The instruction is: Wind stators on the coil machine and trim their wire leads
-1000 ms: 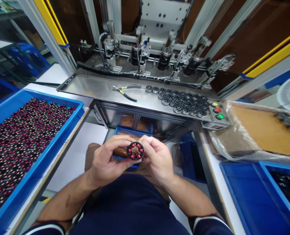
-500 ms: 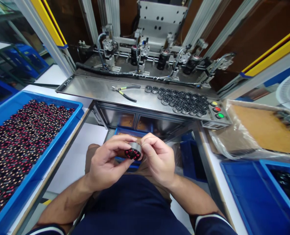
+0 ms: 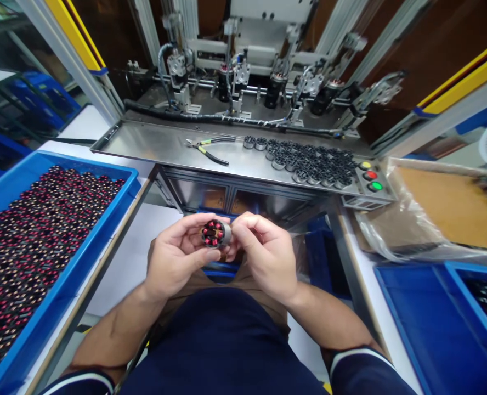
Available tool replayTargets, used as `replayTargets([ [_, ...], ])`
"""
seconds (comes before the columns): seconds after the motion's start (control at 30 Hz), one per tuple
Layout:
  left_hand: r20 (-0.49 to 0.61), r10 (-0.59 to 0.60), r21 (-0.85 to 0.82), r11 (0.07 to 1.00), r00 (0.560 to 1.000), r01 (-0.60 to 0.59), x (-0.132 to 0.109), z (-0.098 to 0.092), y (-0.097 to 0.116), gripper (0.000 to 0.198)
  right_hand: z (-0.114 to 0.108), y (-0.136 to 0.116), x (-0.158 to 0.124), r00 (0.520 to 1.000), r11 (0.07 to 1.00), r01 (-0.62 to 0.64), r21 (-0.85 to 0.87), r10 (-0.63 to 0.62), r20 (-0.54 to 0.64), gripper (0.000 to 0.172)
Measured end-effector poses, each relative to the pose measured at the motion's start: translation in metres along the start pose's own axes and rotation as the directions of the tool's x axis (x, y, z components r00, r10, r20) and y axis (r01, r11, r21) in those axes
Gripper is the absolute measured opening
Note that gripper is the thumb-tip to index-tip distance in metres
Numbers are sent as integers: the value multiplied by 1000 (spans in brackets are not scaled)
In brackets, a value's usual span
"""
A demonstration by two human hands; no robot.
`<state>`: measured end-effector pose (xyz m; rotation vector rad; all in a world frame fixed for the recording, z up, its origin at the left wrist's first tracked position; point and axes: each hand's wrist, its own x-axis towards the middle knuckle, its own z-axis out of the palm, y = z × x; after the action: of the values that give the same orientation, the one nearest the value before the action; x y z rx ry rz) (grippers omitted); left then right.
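- Behind our work spot, at 12 o'clock, stands a machine (image 3: pixel 276 46) with upright clamps and black posts along its base.
- Nearer to us runs a metal shelf (image 3: pixel 153 142); pliers (image 3: pixel 210 151) lie on it at 12 o'clock from our hands, their handles spread.
- Toward 2 o'clock we see many dark rings (image 3: pixel 309 159) crowded together on that shelf, and just beyond them yellow, red and green buttons (image 3: pixel 371 175).
- At 9 o'clock we have a blue bin (image 3: pixel 133 181) heaped with red-and-black coils (image 3: pixel 54 236).
- At 3 o'clock lies a brown board (image 3: pixel 457 206) edged with clear plastic, and at 4 o'clock a blue tray (image 3: pixel 412 318).
- Above our lap (image 3: pixel 198 282) we hold one grey ring (image 3: pixel 226 234) with red windings inside, its face tilted up and slightly left.
- Our left hand (image 3: pixel 173 249) pinches it, thumb at the lower edge, fingers along the upper side.
- Our right hand (image 3: pixel 266 252) is at the ring's 3 o'clock, thumb and forefinger pressed close together; we cannot tell whether they pinch anything.
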<state>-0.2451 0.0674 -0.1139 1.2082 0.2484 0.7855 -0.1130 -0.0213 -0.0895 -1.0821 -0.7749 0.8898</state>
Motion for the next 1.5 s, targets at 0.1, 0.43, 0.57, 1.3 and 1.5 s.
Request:
replayTargets([
  [0.1,-44,-31,-18,999,999,30,1,-2,-5,47,0,1,1,999,999,-44,28,45,-25,22],
  [0.43,-109,-71,-12,997,992,71,0,1,-5,45,-3,1,0,997,998,-61,-13,60,-38,24],
  [0.57,-104,-75,-19,997,992,74,-1,0,-6,46,-4,2,-1,999,999,-47,-24,46,-29,24],
  [1.3,115,-184,-183,962,976,203,2,1,1,42,-12,-5,1,720,553,676,-488,-636,277,9],
  [1.5,75,-298,-115,946,952,305,-3,4,0,25,-25,-13,-4,627,424,772,-474,-634,454,18],
])
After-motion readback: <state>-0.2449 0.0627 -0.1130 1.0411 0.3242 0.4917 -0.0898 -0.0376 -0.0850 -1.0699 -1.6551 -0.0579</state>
